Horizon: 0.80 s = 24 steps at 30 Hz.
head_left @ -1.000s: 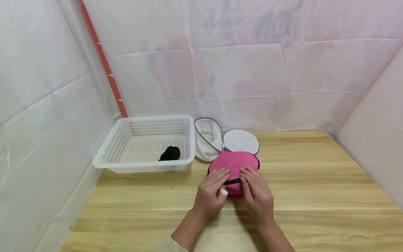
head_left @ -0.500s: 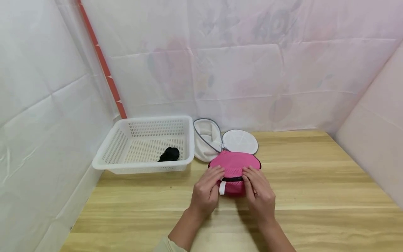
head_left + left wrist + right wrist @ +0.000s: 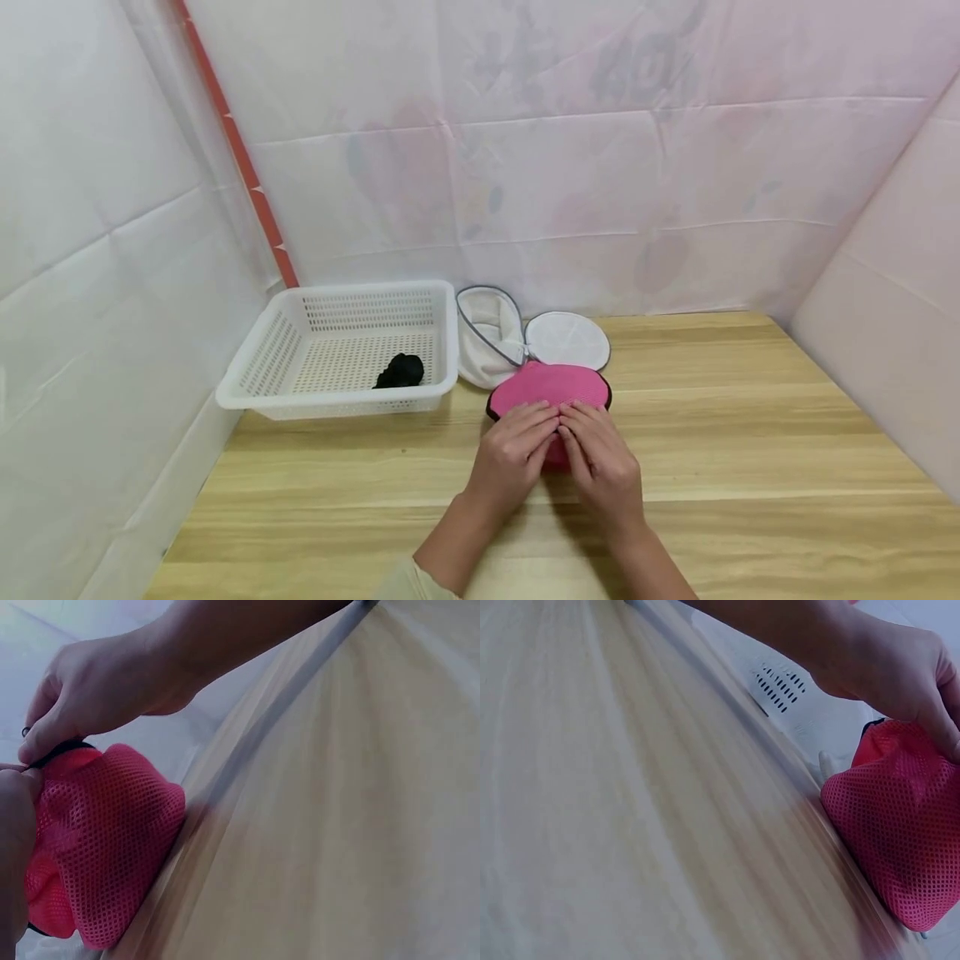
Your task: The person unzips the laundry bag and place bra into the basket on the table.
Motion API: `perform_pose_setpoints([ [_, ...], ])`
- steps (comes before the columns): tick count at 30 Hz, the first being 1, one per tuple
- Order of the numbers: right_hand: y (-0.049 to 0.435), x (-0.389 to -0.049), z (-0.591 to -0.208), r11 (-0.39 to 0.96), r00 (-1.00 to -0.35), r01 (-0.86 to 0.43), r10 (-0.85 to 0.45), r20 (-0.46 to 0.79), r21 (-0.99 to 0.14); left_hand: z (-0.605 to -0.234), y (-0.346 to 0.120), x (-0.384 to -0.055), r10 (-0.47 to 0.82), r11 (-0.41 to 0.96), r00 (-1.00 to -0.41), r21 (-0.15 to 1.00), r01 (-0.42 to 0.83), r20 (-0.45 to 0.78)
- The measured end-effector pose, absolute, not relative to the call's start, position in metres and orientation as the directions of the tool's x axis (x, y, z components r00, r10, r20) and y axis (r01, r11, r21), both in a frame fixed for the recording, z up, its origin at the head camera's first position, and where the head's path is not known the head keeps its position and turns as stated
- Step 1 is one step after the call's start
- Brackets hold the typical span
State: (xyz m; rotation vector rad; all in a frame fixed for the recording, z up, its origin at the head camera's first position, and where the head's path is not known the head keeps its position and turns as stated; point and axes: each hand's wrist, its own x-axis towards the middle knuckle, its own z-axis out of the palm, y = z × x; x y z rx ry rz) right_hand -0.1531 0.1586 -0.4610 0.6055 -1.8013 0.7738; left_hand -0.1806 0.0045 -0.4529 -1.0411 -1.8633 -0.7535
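Note:
A pink mesh laundry bag (image 3: 551, 385) with black zip trim stands on the table in front of me. My left hand (image 3: 510, 454) and right hand (image 3: 603, 462) pinch its near black edge, fingertips side by side at the middle. In the left wrist view, the right hand's (image 3: 112, 682) thumb and fingers hold the black trim, and the mesh side (image 3: 112, 832) bulges below. From the right wrist, the left hand (image 3: 900, 671) grips the top of the mesh bag (image 3: 896, 817). The zip's near stretch is hidden under the fingers.
A white perforated basket (image 3: 341, 404) stands at the left with a crumpled black cloth item (image 3: 400, 371) in it. Behind the pink bag lies a white mesh bag (image 3: 487, 362), its round white lid (image 3: 567, 340) folded open beside it. White sheeting (image 3: 525, 167) encloses the table.
My left hand first shifted left, uncovering a white tag on the near edge, then came back right. Both hands now meet at the middle, covering the tag and near black strip.

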Motion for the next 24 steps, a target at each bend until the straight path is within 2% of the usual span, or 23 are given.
perform_pose_setpoints([
  [4, 0.159, -0.153, -0.462, 0.675, -0.350, -0.704, -0.059, 0.935, -0.221, -0.456, 0.002, -0.185, 0.367, 0.444, -0.270, 0.088, 0.892, 0.890],
  [10, 0.161, -0.153, -0.465, 0.675, -0.371, -0.700, -0.063, 0.927, -0.234, -0.464, -0.002, -0.191, 0.361, 0.408, -0.278, 0.117, 0.905, 0.890],
  [24, 0.164, -0.153, -0.465, 0.683, -0.433, -0.670, -0.041, 0.901, -0.290, -0.471, -0.015, -0.200, 0.316, 0.417, -0.351, 0.203, 0.886, 0.881],
])
